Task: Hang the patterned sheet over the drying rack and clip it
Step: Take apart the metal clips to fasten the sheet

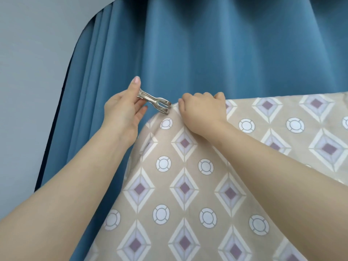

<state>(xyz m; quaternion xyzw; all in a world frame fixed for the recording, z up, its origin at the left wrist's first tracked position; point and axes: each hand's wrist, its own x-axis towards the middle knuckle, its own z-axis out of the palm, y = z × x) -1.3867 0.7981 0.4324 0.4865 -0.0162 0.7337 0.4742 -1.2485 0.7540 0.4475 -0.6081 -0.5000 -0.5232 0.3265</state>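
Your left hand [122, 110] pinches metal clothes clip [153, 103] between thumb and fingers. Clip's forked end points right, at top left corner of patterned sheet [184, 187].
Your right hand [202, 110] curls over sheet's top edge, gripping fold just beside clip.
Sheet beige with diamonds and rings, draped over drying rack; rack itself hidden.
Blue curtain [207, 53] close behind, grey wall [28, 91] to left.
Open room left of sheet's edge.

A beige fabric sheet printed with purple diamonds and white rings [184, 166] drapes over a support hidden beneath it; its top fold runs rightward; a silver metal clip [153, 102] is at the fold's left end.
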